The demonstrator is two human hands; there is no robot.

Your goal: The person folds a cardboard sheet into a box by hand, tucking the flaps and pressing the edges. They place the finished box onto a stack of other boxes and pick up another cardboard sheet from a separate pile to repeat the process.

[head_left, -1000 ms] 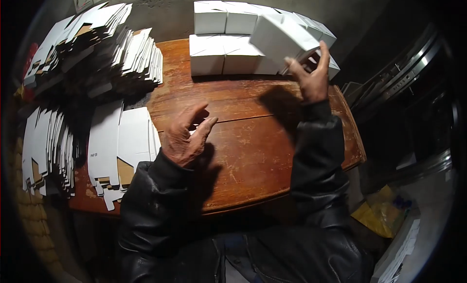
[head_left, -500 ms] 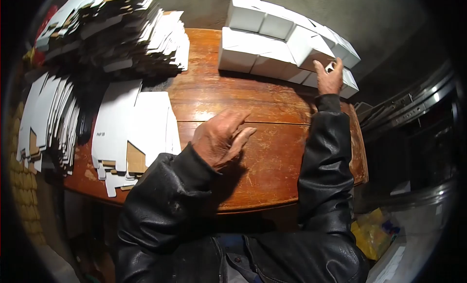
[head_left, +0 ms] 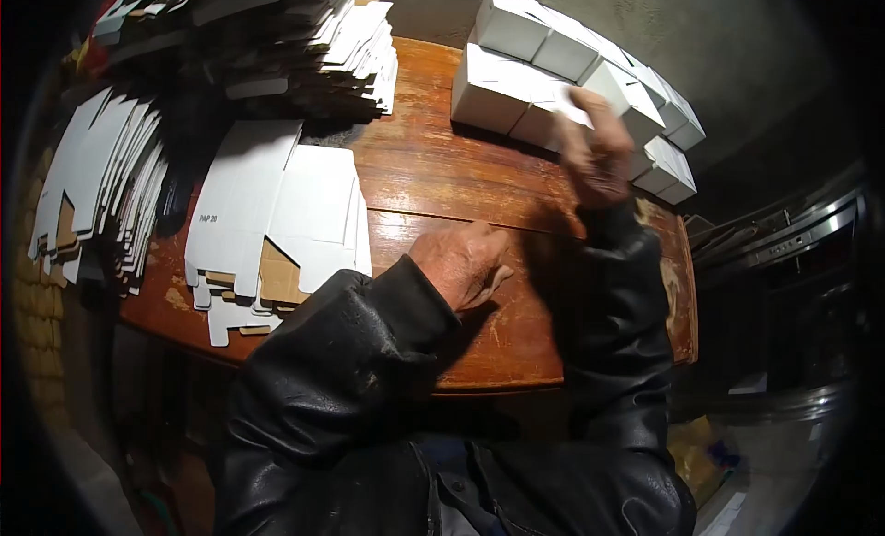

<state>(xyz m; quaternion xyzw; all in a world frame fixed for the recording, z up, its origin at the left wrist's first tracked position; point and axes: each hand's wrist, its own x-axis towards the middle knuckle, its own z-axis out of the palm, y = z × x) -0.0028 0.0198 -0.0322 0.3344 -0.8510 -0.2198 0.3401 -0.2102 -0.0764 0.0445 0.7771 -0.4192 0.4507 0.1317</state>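
Observation:
My left hand (head_left: 466,264) hovers low over the wooden table, its fingers loosely bent and a gap showing beside the thumb; I see nothing in it. In front of the row of white boxes (head_left: 493,89) is my right hand (head_left: 597,158), smeared by motion. Its thumb and fingers look apart, with nothing visible between them. Behind it, one white box (head_left: 627,98) sits on top of others, slightly askew. The right hand covers part of the lower boxes, and whether it touches one cannot be told.
Flat white carton blanks (head_left: 230,204) lie on the left of the wooden table (head_left: 415,149). Another upright-leaning stack of blanks (head_left: 101,186) stands farther left, and a tall pile (head_left: 355,52) is behind. Metal rails (head_left: 811,232) and a yellow bag (head_left: 696,453) are at the right.
My right hand has come away from the box at the right end and moved left and nearer to me. My left hand has shifted slightly right, its fingers more bent. The view has turned a little.

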